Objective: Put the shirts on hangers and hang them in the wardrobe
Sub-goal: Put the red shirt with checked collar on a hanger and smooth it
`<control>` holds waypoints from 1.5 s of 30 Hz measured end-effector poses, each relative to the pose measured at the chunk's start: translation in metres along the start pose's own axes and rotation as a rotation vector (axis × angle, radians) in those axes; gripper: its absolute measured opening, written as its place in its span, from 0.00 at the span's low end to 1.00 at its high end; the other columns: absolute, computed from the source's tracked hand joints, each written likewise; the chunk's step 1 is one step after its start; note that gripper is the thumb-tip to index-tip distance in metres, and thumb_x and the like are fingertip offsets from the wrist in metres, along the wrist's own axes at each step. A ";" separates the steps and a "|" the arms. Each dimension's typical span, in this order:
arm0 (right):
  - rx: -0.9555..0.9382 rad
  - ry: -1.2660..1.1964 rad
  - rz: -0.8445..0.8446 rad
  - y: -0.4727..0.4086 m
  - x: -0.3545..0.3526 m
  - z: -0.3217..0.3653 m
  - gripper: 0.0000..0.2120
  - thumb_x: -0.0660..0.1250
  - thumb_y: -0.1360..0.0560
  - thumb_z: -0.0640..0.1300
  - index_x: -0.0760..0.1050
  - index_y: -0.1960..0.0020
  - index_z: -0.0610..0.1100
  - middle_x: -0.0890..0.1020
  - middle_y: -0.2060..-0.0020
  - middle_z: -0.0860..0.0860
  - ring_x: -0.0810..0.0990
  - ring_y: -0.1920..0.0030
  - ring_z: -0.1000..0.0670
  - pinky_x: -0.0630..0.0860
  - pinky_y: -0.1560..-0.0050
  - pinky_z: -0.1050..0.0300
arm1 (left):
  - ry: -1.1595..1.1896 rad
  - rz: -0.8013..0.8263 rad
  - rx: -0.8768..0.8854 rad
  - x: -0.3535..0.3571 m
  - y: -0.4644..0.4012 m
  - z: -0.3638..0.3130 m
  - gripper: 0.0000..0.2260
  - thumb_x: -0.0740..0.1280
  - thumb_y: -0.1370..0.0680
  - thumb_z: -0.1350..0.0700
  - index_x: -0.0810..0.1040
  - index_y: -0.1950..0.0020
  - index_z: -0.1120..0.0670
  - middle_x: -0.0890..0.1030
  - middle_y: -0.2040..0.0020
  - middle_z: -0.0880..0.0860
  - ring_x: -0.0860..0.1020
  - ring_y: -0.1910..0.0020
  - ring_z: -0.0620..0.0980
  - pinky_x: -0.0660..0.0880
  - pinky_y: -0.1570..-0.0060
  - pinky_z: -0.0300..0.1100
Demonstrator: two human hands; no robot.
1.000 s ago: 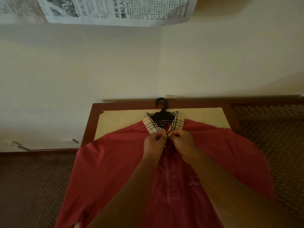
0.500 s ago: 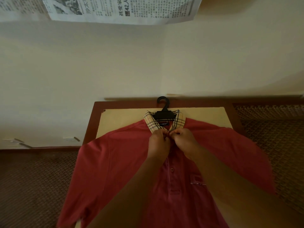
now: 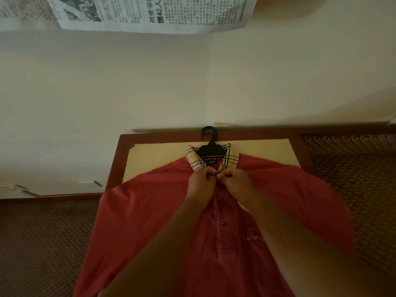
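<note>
- The red shirt (image 3: 150, 221) lies face up on the table (image 3: 267, 151), already on the black hanger (image 3: 211, 146), whose hook points toward the wall.
- My left hand (image 3: 201, 181) and right hand (image 3: 234, 182) meet just below the plaid collar (image 3: 194, 159); both pinch the placket edges, apparently at the top button, which my fingers hide.
- Risk: uneven pull could drag the collar off the hanger's shoulders.
- Risk: a half-seated button may release when I lift the shirt.
</note>
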State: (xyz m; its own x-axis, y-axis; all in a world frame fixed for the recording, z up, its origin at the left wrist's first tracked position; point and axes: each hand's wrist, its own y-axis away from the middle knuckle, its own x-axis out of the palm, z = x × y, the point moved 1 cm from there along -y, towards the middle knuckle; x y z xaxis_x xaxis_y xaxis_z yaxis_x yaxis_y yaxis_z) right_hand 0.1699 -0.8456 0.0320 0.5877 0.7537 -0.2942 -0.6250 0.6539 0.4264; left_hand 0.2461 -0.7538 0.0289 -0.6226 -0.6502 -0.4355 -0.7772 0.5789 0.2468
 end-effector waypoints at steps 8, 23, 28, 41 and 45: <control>-0.075 -0.013 -0.112 0.010 0.009 -0.008 0.05 0.63 0.23 0.34 0.76 0.54 0.39 0.80 0.60 0.44 0.77 0.63 0.49 0.74 0.66 0.58 | 0.033 -0.084 -0.067 0.009 0.010 -0.001 0.08 0.62 0.20 0.62 0.77 0.44 0.55 0.81 0.52 0.51 0.79 0.57 0.46 0.76 0.62 0.36; -0.374 0.342 -0.328 -0.007 -0.027 0.017 0.05 0.60 0.24 0.34 0.75 0.56 0.37 0.77 0.60 0.44 0.75 0.59 0.46 0.65 0.62 0.54 | -0.230 -0.225 -0.080 -0.038 -0.014 -0.022 0.09 0.58 0.21 0.59 0.75 0.44 0.56 0.79 0.47 0.56 0.77 0.49 0.56 0.74 0.53 0.46; -0.334 0.791 -0.231 -0.057 -0.035 0.043 0.13 0.58 0.20 0.42 0.74 0.38 0.42 0.74 0.41 0.42 0.73 0.41 0.40 0.72 0.44 0.47 | -0.461 -0.227 -0.070 -0.048 -0.051 -0.026 0.13 0.59 0.20 0.55 0.74 0.37 0.54 0.74 0.39 0.56 0.70 0.40 0.56 0.69 0.44 0.49; -0.188 0.972 -0.060 -0.095 -0.048 0.059 0.10 0.63 0.26 0.35 0.75 0.45 0.37 0.78 0.45 0.40 0.76 0.42 0.39 0.74 0.47 0.49 | -0.544 -0.196 -0.184 -0.041 -0.095 -0.013 0.10 0.59 0.20 0.52 0.79 0.49 0.54 0.80 0.49 0.53 0.76 0.50 0.53 0.74 0.47 0.50; -0.435 0.961 0.019 -0.085 -0.036 0.061 0.22 0.65 0.27 0.40 0.69 0.33 0.43 0.72 0.40 0.42 0.70 0.38 0.38 0.70 0.44 0.47 | -0.511 -0.306 -0.023 -0.026 -0.062 -0.009 0.16 0.54 0.19 0.49 0.71 0.34 0.53 0.73 0.35 0.52 0.69 0.36 0.53 0.65 0.36 0.51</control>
State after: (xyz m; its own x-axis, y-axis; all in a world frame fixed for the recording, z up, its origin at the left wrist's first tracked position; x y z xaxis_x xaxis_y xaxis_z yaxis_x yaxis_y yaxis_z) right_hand 0.2331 -0.9318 0.0584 0.0404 0.3757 -0.9258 -0.8723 0.4652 0.1507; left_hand 0.3099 -0.7771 0.0328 -0.2510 -0.4634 -0.8498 -0.9198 0.3878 0.0602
